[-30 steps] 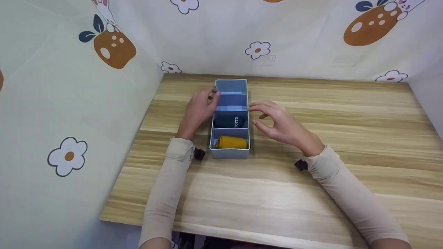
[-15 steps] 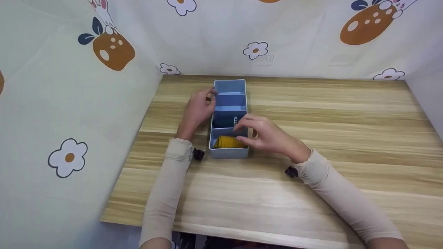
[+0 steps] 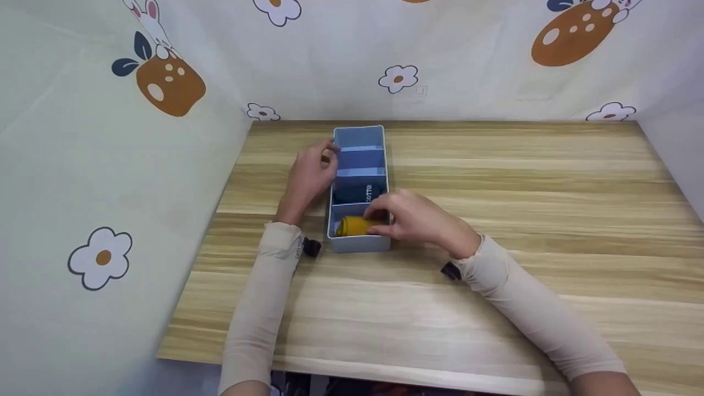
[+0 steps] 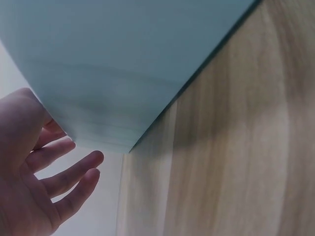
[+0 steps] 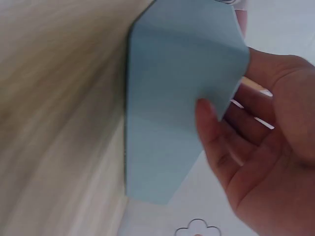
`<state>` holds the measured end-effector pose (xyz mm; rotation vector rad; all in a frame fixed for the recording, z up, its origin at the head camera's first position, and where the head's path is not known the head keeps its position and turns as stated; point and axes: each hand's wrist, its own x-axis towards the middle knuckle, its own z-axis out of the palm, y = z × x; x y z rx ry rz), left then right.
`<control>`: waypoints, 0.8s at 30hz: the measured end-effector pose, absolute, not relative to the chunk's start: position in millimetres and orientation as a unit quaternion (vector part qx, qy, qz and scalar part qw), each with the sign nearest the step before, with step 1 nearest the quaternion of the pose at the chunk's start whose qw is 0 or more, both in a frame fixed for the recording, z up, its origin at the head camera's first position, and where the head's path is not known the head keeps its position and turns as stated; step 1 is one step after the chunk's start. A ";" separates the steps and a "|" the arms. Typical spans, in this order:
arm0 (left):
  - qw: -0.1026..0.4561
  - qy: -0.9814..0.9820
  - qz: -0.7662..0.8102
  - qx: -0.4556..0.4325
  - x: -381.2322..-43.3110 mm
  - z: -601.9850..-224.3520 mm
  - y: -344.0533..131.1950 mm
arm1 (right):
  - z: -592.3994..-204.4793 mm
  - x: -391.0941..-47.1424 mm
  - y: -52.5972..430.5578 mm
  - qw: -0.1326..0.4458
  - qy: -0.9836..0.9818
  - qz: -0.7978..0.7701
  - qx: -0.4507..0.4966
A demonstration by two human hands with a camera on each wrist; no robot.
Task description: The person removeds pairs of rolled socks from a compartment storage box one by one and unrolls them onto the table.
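Note:
A long blue-grey divided box stands on the table, its compartments in a row from front to back. In the front compartment lies a yellow rolled cloth. My right hand reaches over the box's right wall and pinches the roll's right end between thumb and fingers. Behind it, the next to front compartment holds a dark rolled cloth with white lettering. My left hand rests at the left wall towards the back; in the left wrist view its relaxed fingers are beside the box corner.
The wooden table extends far to the right of the box. A patterned curtain hangs along its back and left sides. Small black cameras sit at both sleeve cuffs.
My right hand has moved from outside the right wall, leftwards and towards the front, onto the yellow rolled cloth. My left hand has stayed at the left wall.

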<state>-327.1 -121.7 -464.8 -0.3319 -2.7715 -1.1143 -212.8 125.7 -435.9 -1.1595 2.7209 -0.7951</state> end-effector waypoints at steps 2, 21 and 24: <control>0.068 -0.919 -0.371 -0.111 -327.5 -465.4 -122.7 | -432.4 -213.4 122.6 0.055 0.893 -0.249 -0.370; 0.052 -0.918 -0.379 -0.106 -325.9 -465.0 -123.5 | -418.3 -212.4 107.4 0.056 0.922 -0.111 -0.367; 0.053 -0.916 -0.383 -0.112 -326.3 -464.2 -123.0 | -416.9 -212.0 106.6 0.054 0.922 -0.089 -0.372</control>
